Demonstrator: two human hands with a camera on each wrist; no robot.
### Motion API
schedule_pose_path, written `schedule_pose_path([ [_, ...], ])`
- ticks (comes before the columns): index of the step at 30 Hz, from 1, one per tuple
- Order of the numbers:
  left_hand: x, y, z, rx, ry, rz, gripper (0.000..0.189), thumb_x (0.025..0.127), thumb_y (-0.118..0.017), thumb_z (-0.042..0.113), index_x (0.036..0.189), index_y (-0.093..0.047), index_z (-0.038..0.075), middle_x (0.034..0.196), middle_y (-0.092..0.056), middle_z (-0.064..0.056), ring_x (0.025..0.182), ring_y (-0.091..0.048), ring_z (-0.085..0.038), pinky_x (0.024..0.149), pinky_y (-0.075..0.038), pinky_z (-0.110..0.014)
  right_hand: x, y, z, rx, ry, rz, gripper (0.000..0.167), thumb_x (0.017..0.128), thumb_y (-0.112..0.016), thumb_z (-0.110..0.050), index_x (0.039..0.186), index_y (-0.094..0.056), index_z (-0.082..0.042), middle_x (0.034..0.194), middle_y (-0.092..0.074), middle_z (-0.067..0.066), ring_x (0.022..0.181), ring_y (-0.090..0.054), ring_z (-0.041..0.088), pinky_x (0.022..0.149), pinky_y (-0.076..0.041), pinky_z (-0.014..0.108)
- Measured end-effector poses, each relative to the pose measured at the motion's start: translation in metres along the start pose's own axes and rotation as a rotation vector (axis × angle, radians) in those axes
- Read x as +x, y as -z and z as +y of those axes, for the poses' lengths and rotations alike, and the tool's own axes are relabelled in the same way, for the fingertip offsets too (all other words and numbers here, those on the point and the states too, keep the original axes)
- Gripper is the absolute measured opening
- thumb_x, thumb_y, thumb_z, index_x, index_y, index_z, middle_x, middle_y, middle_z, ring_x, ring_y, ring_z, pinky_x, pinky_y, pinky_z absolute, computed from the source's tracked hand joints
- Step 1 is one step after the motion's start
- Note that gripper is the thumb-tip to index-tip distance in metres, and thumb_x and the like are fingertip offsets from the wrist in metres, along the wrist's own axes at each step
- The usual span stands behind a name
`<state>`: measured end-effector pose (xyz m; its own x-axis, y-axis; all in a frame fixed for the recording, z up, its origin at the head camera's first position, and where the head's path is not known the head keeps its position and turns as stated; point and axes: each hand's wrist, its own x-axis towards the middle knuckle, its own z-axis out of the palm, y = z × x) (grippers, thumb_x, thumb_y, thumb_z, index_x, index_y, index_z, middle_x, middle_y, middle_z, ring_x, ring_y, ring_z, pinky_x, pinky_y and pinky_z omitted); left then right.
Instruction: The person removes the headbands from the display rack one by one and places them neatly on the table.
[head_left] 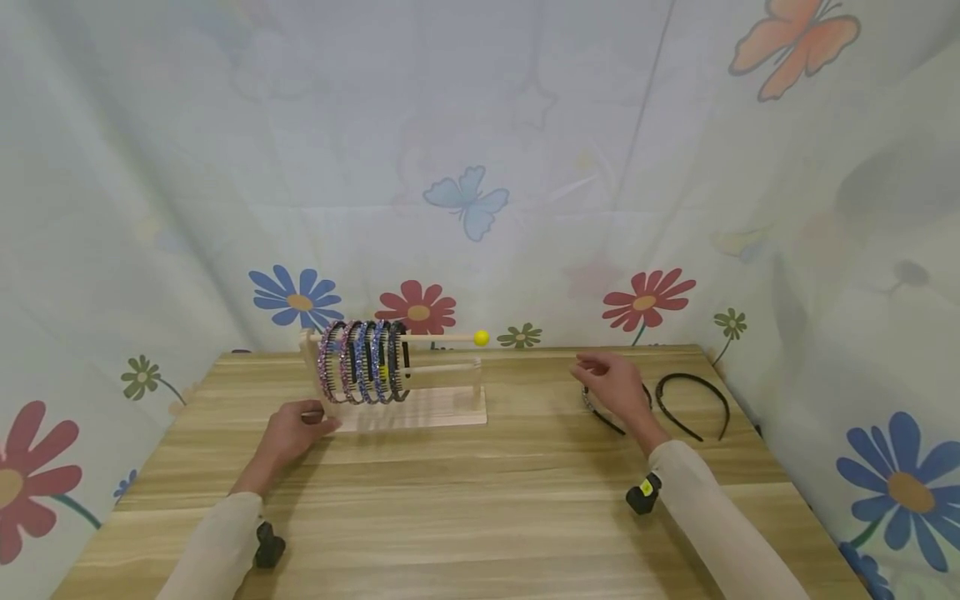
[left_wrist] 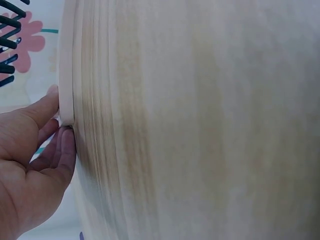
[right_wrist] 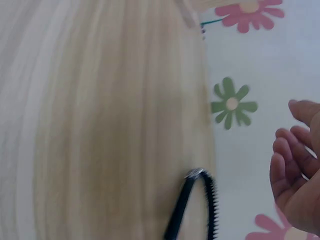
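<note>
Sleeves [head_left: 720,517], two, pale: lower left and lower right of frame. Left hand [head_left: 288,435]: left of centre, pinching the left end of the rack [head_left: 442,410]. Headbands [head_left: 379,358], five: strung on the rack. Right hand [head_left: 615,387]: right of centre, fingers loosely bent, grasping nothing, above a black headband [head_left: 600,416]. Second headband [head_left: 692,377]: just right, on the table [head_left: 480,508].

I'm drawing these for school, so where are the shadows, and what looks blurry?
Head view: soft shadows lie on the striped brown wooden table beside both cream cloth sleeves; left wrist view: the table's grain turns pale and fuzzy towards the right; right wrist view: the thin black toothed headband looks blurry, and so does the table.
</note>
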<state>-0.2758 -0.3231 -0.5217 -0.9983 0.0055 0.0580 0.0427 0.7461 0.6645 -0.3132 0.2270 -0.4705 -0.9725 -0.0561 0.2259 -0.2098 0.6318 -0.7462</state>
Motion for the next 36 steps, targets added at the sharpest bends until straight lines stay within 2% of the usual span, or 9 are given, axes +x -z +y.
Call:
schedule_pose_path([
  [4, 0.000, 0.000, 0.000, 0.001, -0.003, -0.002, 0.050, 0.094, -0.076, 0.027, 0.126, -0.065, -0.011, 0.121, -0.069, -0.029, 0.111, -0.068, -0.043, 0.091, -0.056, -0.054, -0.001, 0.003, -0.015, 0.040, 0.087, 0.000, 0.044, 0.096, -0.072, -0.044, 0.130, -0.071, -0.016, 0.111, -0.075, 0.004, 0.098, -0.069, 0.022, 0.084, -0.058, 0.046],
  [9, -0.001, 0.001, 0.001, -0.004, -0.006, -0.002, 0.050, 0.095, -0.076, 0.027, 0.127, -0.065, -0.010, 0.122, -0.069, -0.028, 0.112, -0.068, -0.043, 0.092, -0.056, -0.054, -0.005, 0.004, -0.038, 0.092, 0.188, 0.010, 0.038, 0.094, -0.076, -0.034, 0.128, -0.072, -0.017, 0.109, -0.076, 0.003, 0.095, -0.070, 0.019, 0.083, -0.059, 0.040],
  [14, -0.001, 0.000, 0.001, -0.009, -0.007, 0.000, 0.051, 0.094, -0.076, 0.027, 0.127, -0.065, -0.010, 0.123, -0.068, -0.029, 0.112, -0.068, -0.044, 0.092, -0.056, -0.054, -0.009, 0.000, -0.061, 0.164, 0.270, 0.024, 0.040, 0.091, -0.080, -0.028, 0.128, -0.072, -0.015, 0.111, -0.076, 0.005, 0.094, -0.072, 0.019, 0.083, -0.060, 0.031],
  [17, 0.000, 0.000, 0.000, -0.012, -0.012, 0.003, 0.049, 0.094, -0.076, 0.027, 0.126, -0.066, -0.009, 0.122, -0.069, -0.028, 0.111, -0.068, -0.043, 0.091, -0.056, -0.054, -0.011, -0.006, -0.074, 0.205, 0.315, 0.026, 0.041, 0.089, -0.082, -0.024, 0.126, -0.073, -0.011, 0.111, -0.076, 0.006, 0.093, -0.072, 0.019, 0.082, -0.060, 0.031],
  [28, 0.000, 0.003, 0.002, -0.016, 0.001, 0.007, 0.049, 0.094, -0.077, 0.026, 0.125, -0.066, -0.010, 0.121, -0.069, -0.029, 0.111, -0.068, -0.044, 0.091, -0.056, -0.054, -0.015, -0.046, -0.116, 0.253, 0.445, -0.036, 0.037, 0.088, -0.083, -0.023, 0.121, -0.075, -0.010, 0.114, -0.076, 0.010, 0.094, -0.071, 0.019, 0.082, -0.061, 0.043],
  [36, 0.001, 0.000, 0.000, -0.018, -0.008, 0.005, 0.048, 0.095, -0.076, 0.026, 0.126, -0.066, -0.009, 0.121, -0.069, -0.028, 0.111, -0.068, -0.044, 0.091, -0.057, -0.053, -0.017, -0.085, -0.140, 0.315, 0.446, -0.094, 0.039, 0.089, -0.083, -0.027, 0.124, -0.074, -0.013, 0.113, -0.076, 0.002, 0.095, -0.071, 0.016, 0.082, -0.061, 0.043],
])
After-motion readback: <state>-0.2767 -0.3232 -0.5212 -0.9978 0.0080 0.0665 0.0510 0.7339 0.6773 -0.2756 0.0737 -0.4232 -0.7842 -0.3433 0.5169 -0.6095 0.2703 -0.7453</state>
